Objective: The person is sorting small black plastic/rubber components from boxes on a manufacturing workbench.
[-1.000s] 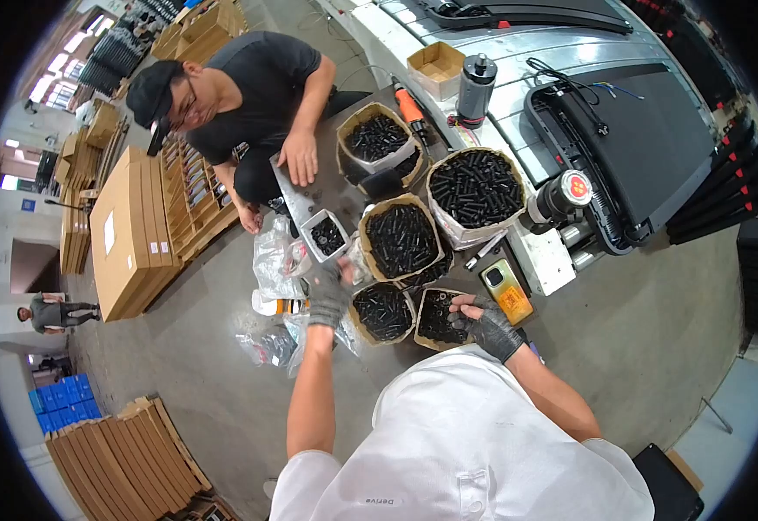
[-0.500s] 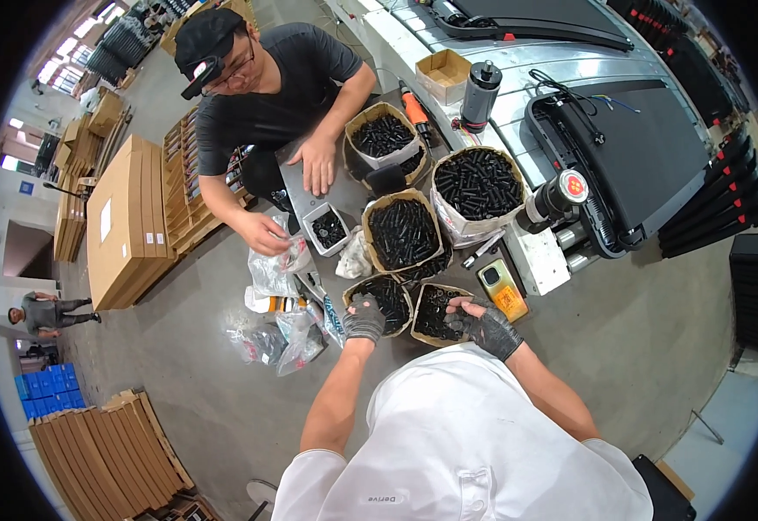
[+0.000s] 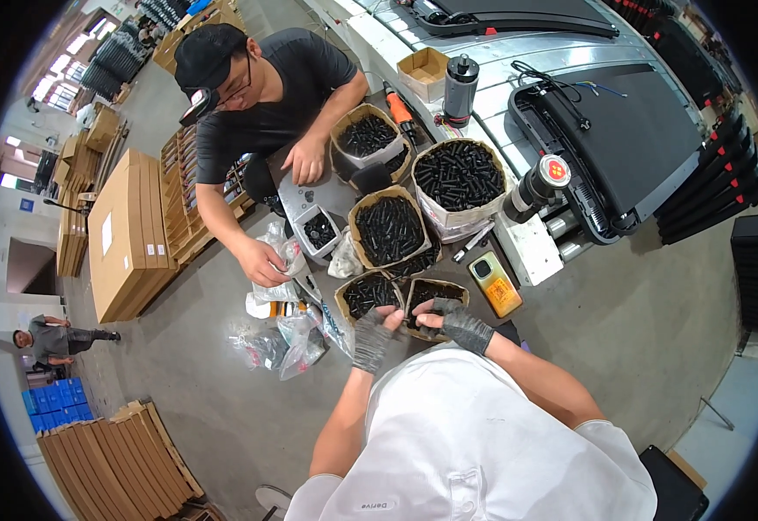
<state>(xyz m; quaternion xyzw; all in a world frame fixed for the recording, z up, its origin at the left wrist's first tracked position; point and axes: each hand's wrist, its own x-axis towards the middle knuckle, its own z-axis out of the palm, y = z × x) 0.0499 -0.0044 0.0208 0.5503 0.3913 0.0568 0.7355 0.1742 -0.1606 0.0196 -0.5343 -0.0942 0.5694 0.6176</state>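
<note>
Black pieces (image 3: 368,293) lie heaped in the left front box (image 3: 340,303), close by the left hand (image 3: 377,335). From far off, I see that hand over the box's near edge, its thumb and finger tips close together. My right hand (image 3: 459,325) is over the right front box (image 3: 465,298), which holds more small dark parts. Its thumb and fingers are bent near each other too. I cannot tell if either hand has a piece in it; the tips are too small to see well.

Each piece looks short and thin, so I think it is light, hard and not easy to break. The sides may be smooth and a bit slippery. I would pinch one round its middle, with thumb and finger. The grey gloves leave the finger tips bare, which should help me feel it.
</note>
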